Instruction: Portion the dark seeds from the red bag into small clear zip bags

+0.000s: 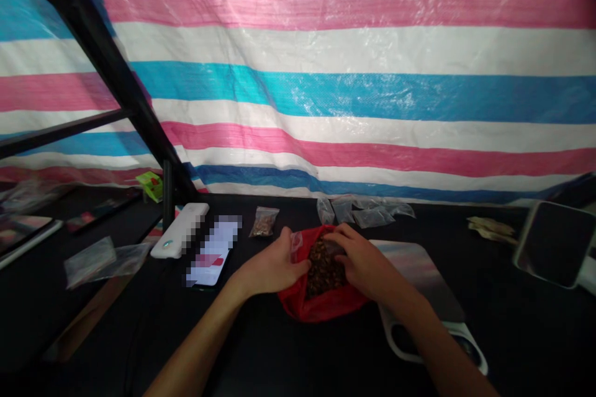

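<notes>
A red plastic bag (316,313) lies open on the black table, with loose brown, grain-like bits (321,273) inside. My left hand (274,267) is closed on the bag's left rim, thumb towards the contents. A bit of clear plastic (297,242) shows by its fingers. My right hand (361,257) reaches in from the other side, fingers curled over the brown bits. Something translucent shows under those fingertips, but I cannot make out what it is. Beyond the left hand lies a small clear zip bag (264,222) filled with brownish bits.
Right of the red bag sits a kitchen scale (423,279), partly under my right forearm. Several clear bags (367,211) lie along the back. To the left are a phone (216,254), a white power bank (179,232) and flat clear bags (105,260). A dark-screened device (556,245) stands far right.
</notes>
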`<state>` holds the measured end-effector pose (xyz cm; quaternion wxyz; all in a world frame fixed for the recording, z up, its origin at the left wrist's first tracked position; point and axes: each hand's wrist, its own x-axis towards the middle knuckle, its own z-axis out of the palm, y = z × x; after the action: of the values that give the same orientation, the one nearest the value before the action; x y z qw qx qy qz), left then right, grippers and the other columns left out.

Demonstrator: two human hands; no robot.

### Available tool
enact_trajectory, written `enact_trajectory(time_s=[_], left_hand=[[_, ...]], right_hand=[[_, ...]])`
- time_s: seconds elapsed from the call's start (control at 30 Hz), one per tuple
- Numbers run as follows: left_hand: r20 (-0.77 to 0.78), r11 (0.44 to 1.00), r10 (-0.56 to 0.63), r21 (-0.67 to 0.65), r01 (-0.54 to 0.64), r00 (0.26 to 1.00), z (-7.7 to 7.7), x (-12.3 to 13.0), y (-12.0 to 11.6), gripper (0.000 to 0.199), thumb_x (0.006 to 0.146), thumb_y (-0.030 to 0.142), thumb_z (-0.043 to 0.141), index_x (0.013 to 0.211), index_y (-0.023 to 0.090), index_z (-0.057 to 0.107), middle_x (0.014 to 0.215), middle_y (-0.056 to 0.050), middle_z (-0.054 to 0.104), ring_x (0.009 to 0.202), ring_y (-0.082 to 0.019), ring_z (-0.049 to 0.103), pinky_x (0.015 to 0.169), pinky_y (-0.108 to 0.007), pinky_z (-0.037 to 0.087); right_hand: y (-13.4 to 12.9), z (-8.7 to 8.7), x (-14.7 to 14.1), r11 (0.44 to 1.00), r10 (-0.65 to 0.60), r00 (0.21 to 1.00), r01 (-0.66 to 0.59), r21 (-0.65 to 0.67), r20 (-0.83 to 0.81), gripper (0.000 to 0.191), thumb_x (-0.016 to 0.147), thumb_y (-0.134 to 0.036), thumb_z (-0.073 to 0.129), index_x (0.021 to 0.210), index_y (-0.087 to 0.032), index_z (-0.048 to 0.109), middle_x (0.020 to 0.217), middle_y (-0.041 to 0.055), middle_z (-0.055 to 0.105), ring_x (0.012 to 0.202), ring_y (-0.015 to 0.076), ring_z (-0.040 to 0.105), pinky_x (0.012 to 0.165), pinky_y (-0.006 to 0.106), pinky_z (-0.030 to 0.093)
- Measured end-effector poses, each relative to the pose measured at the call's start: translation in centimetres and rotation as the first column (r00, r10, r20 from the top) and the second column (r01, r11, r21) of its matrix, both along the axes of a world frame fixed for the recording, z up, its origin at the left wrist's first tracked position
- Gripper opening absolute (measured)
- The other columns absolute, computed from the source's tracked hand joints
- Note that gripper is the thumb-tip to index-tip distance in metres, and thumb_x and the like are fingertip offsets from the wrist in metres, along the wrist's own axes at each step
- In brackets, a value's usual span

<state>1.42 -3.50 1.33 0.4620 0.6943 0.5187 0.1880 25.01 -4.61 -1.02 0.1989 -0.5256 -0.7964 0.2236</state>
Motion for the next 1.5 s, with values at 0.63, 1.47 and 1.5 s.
enact_trajectory(time_s=[0.63, 1.47, 1.5], left_hand=[[0.403, 0.962, 0.260, -0.033, -0.270, 0.878, -2.8, 0.9, 2.8, 0.004, 0.075, 0.018, 0.058, 0.080, 0.018, 0.057, 0.073, 0.003, 0.058, 0.073, -0.015, 0.059, 0.069, -0.024, 0.045], [0.088, 0.793, 0.187, 0.575, -0.203, 0.979, -1.6, 0.6, 2.3, 0.044, 0.083, 0.012, 0.061, 0.125, 0.023, 0.065, 0.122, -0.007, 0.073, 0.115, -0.027, 0.066, 0.104, -0.041, 0.046], [0.007, 0.774, 0.174, 0.618, -0.141, 0.985, -1.5, 0.5, 2.2, 0.045, 0.081, 0.010, 0.061, 0.124, 0.023, 0.066, 0.123, -0.007, 0.073, 0.115, -0.028, 0.065, 0.104, -0.043, 0.045]], right_hand=[[-0.6, 0.5, -1.3, 0.995, -0.102, 0.965, 0.093, 0.047, 0.242, 0.041, 0.091, -0.017, 0.060, 0.130, -0.033, 0.063, 0.139, 0.0009, 0.063, 0.095, 0.0225, 0.073, 0.078, 0.035, 0.049], [-0.4, 0.8, -1.9, 0.988, -0.146, 0.950, 0.127, -0.085, -0.276, 0.037, 0.086, -0.019, 0.065, 0.122, -0.029, 0.065, 0.105, -0.0002, 0.076, 0.089, 0.0199, 0.070, 0.082, 0.035, 0.052], [-0.3, 0.9, -1.8, 0.986, -0.161, 0.939, 0.137, -0.100, -0.304, 0.037, 0.086, -0.020, 0.065, 0.122, -0.028, 0.064, 0.099, -0.0007, 0.075, 0.081, 0.0188, 0.068, 0.076, 0.034, 0.051]])
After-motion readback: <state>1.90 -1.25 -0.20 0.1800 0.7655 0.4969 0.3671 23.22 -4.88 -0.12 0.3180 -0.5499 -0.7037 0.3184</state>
